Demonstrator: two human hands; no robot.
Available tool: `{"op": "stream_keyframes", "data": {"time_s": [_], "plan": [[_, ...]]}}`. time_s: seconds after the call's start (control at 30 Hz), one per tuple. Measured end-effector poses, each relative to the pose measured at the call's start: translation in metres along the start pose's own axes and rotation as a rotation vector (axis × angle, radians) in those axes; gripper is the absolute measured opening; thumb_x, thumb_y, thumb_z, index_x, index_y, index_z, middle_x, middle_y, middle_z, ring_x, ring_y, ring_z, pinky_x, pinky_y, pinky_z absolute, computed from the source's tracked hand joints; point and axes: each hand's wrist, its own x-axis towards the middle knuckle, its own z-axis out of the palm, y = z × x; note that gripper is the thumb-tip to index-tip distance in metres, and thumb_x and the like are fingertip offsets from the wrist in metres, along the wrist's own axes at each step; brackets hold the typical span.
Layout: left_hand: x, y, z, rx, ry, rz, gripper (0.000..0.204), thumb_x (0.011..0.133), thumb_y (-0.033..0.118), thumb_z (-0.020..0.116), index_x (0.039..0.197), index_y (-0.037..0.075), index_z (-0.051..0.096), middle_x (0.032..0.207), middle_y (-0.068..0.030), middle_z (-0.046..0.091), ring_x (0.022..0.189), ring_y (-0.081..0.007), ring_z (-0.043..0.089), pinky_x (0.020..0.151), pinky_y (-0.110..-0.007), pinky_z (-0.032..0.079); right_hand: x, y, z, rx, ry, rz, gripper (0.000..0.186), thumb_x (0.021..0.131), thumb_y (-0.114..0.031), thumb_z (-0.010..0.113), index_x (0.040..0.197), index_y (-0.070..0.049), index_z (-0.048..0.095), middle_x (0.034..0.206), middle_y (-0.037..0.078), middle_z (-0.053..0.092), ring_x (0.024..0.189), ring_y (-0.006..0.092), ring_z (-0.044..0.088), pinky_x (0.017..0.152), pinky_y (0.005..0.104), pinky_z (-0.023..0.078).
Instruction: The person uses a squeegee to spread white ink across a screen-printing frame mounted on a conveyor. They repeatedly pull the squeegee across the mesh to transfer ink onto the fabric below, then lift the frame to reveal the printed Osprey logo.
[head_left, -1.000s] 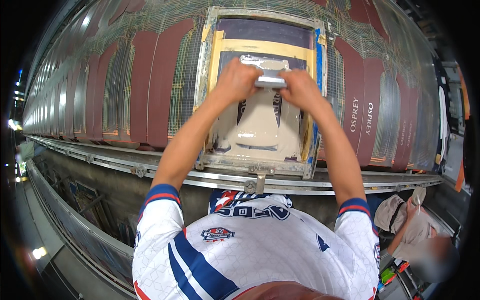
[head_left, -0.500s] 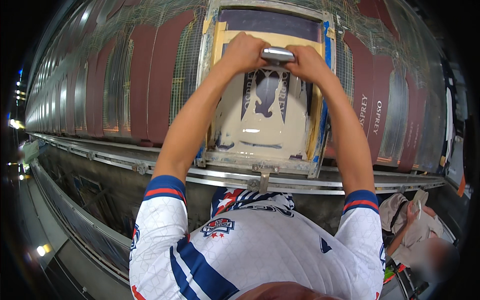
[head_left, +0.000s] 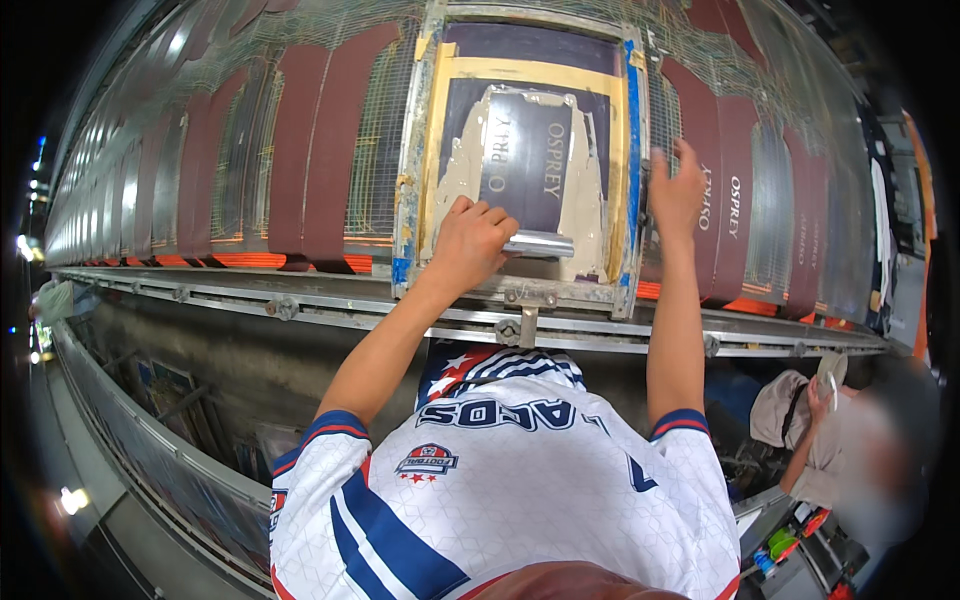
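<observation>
Silver metal squeegee [head_left: 541, 246] sits in the left hand [head_left: 475, 243], at the near end of the rectangular metal frame [head_left: 412, 150]. Wiping cream wet ink [head_left: 588, 205] looks nearly done; the right hand [head_left: 680, 190], fingers spread, just right, probably needs to grab the frame.

On the tabletop [head_left: 370, 190], the frame [head_left: 590, 298] is flanked by left panels [head_left: 330, 140] and right panels [head_left: 725, 200]. Within its near end, the squeegee [head_left: 541, 244] is held at its left end by the left hand [head_left: 473, 241]. The right hand [head_left: 678, 190] is positioned beside the frame's right side. The tabletop's near edge is bordered by a rail [head_left: 620, 340].
</observation>
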Motion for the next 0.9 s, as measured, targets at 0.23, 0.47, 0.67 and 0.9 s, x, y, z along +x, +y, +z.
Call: {"op": "stream_keyframes", "data": {"time_s": [0.23,0.47,0.67,0.9], "plan": [[-0.009,0.006,0.000,0.020,-0.004,-0.057,0.038,0.059,0.014,0.083,0.093,0.013,0.066,0.094,-0.0015,0.067,0.093,-0.0230,0.064,0.087,-0.039,0.043,0.017,0.053,0.035,0.307,-0.210,0.325,0.031,0.092,-0.031,0.071,0.097,0.000,0.073,0.091,0.015,0.073,0.083,0.0220,0.067,0.077,0.0364,0.050],[-0.033,-0.032,-0.032,-0.031,0.083,-0.085,0.036,0.061,0.010,0.079,0.095,0.013,0.067,0.096,-0.0016,0.068,0.096,-0.0240,0.064,0.087,-0.040,0.044,0.014,-0.020,0.032,0.361,-0.222,0.309,0.026,0.091,-0.025,0.066,0.100,-0.001,0.072,0.095,0.014,0.072,0.089,0.0265,0.068,0.082,0.0380,0.050],[-0.116,-0.171,-0.107,-0.015,0.056,-0.052,0.026,0.063,0.012,0.083,0.086,0.012,0.070,0.088,-0.0021,0.071,0.085,-0.0256,0.066,0.080,-0.041,0.044,-0.056,-0.176,0.121,0.544,-0.072,0.180,0.019,0.091,-0.020,0.067,0.100,-0.003,0.069,0.097,0.021,0.071,0.095,0.0356,0.069,0.083,0.0417,0.052],[-0.183,-0.230,-0.149,0.014,0.059,-0.034,0.023,0.065,0.009,0.081,0.084,0.013,0.069,0.085,-0.0004,0.071,0.078,-0.0222,0.065,0.077,-0.039,0.041,-0.074,-0.266,0.154,0.544,-0.071,0.292,0.028,0.090,-0.029,0.069,0.096,-0.002,0.070,0.089,0.021,0.071,0.083,0.0383,0.070,0.075,0.0423,0.052]]}}
